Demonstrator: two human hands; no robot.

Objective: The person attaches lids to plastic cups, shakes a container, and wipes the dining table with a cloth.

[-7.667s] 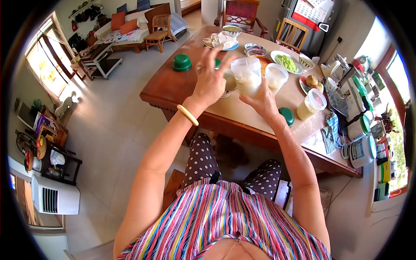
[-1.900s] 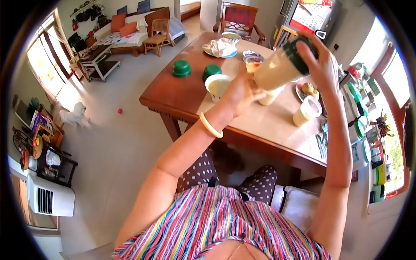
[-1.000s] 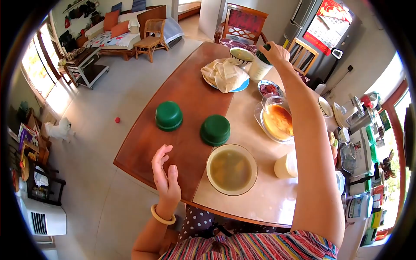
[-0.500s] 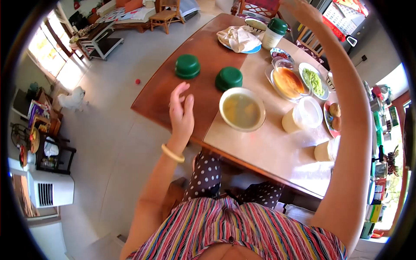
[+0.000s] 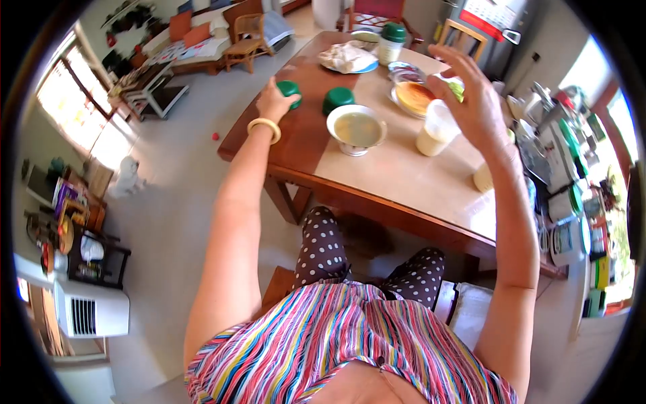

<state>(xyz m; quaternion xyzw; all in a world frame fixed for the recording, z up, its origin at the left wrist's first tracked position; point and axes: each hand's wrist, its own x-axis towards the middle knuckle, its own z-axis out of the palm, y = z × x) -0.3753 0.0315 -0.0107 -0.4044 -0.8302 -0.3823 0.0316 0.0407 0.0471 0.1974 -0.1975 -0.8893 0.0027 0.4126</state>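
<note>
My left hand (image 5: 273, 104), with a pale bangle on its wrist, is curled around the near left side of a green lid (image 5: 290, 93) on the table. A second green lid (image 5: 338, 99) lies to its right. Nearer me stands a bowl (image 5: 356, 129) of pale broth. My right hand (image 5: 471, 97) is raised over the table's right side, fingers apart and holding nothing. Beneath it are a translucent tub (image 5: 436, 131) of pale contents and part of a dish of shredded greens (image 5: 455, 89). Beyond the tub is a bowl of orange food (image 5: 414, 98).
Farther back are a plate with a crumpled cloth (image 5: 348, 56) and a green-topped container (image 5: 391, 44). Another tub (image 5: 483, 178) stands by my right forearm. The wooden table's near edge (image 5: 397, 210) runs before my knees. A small white dog (image 5: 128, 176) is on the floor.
My left hand has reached forward from the table's edge to the left green lid. My right hand has come down and nearer, over the dishes. The view has tilted up.
</note>
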